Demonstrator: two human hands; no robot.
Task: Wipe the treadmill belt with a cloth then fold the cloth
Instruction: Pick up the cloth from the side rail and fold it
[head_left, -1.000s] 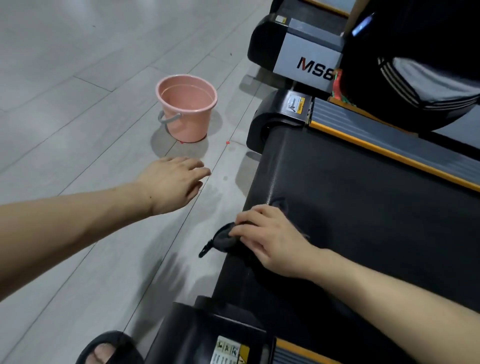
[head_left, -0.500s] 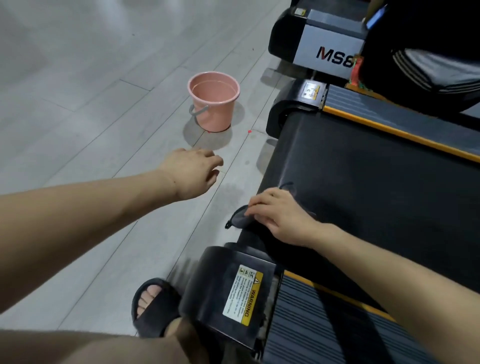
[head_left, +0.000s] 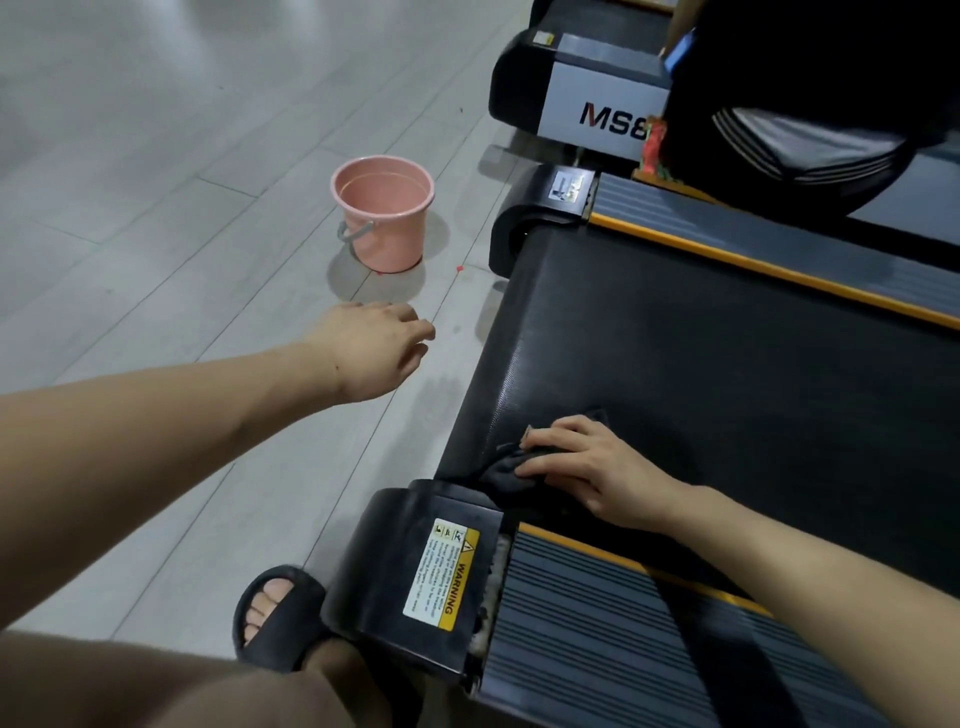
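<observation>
Here, in the head view, a dark cloth (head_left: 511, 464) is pressed down on the black belt (head_left: 727, 374) of the treadmill by the right hand (head_left: 587, 475). The fingers are laid almost flat on top of the cloth, and nothing is seen to be pinched. The cloth is bunched up at the near corner of the belt, right by the end edge and touching the black end cap (head_left: 415, 566) with the warning sticker (head_left: 447, 574).

The left hand (head_left: 371, 351) is held out over the floor (head_left: 156, 260), beside the end of the belt. Its fingers are loose and a little bent, and nothing is held in it. A pink bucket (head_left: 384, 215) is stood on the floor a bit farther off. A foot in a dark sandal (head_left: 278, 613) is set on the floor next to the end cap.

Some things could go wrong. The cloth could be pushed off the end edge and dropped on the floor, because it is so close to that edge. It could also be caught in the gap between the belt and the end cap. Spots could be missed, since the cloth is bunched small. Balance could be lost, as the body seems to be leaned far forward. Most of the belt is probably still to be wiped, and the cloth is not folded yet.
</observation>
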